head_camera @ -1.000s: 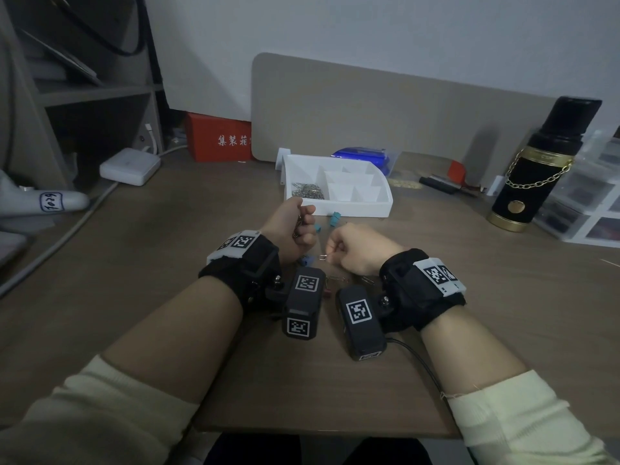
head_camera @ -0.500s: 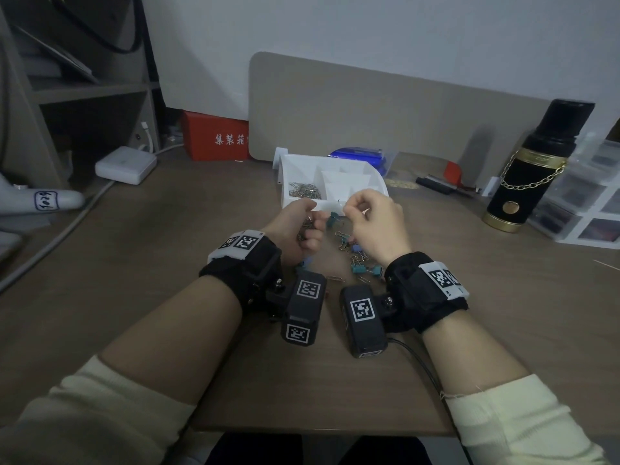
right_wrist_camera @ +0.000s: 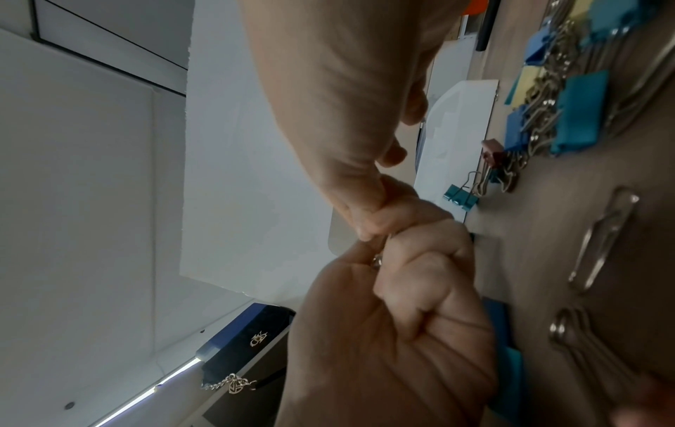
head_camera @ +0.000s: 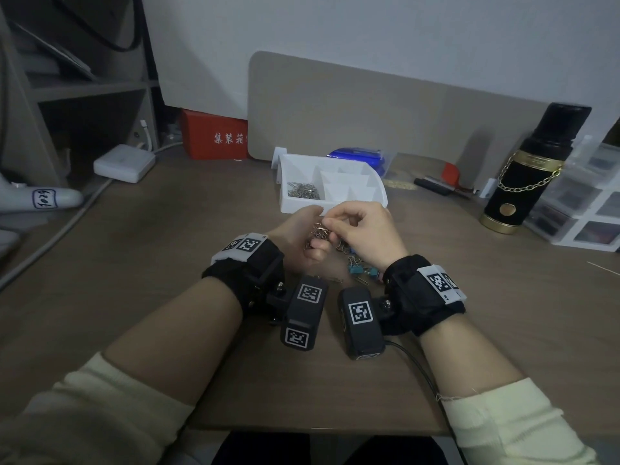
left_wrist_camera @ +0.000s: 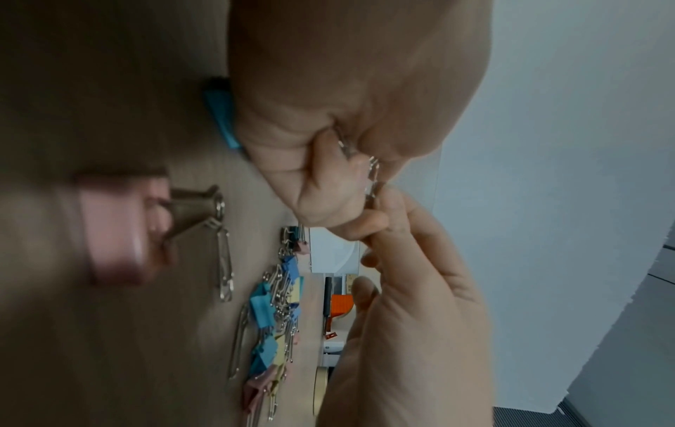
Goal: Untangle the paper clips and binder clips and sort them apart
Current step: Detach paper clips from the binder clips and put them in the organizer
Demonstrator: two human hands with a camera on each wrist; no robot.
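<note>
My left hand [head_camera: 312, 241] is curled into a fist around a tangled bunch of silver paper clips [head_camera: 320, 231], just in front of the white organiser tray [head_camera: 379, 196]. My right hand [head_camera: 330, 226] meets it from the right and pinches a paper clip [left_wrist_camera: 372, 173] that sticks out of the fist. In the right wrist view only a small loop of the clip [right_wrist_camera: 378, 260] shows between the two hands. A pile of blue, teal, yellow and pink binder clips [head_camera: 357, 268] mixed with paper clips lies on the desk under my right wrist. Sorted paper clips [head_camera: 303, 191] fill the tray's left compartment.
Loose paper clips [right_wrist_camera: 602, 239] and a single teal binder clip [right_wrist_camera: 460, 196] lie near the hands. A black bottle with a gold chain [head_camera: 523, 176] stands at the right beside clear drawers [head_camera: 590, 209]. A red box [head_camera: 218, 135] and white adapter [head_camera: 124, 162] sit back left.
My right hand went forward to the tray's front edge, then came back left to the fist and now pinches a clip there. The left hand has barely moved.
</note>
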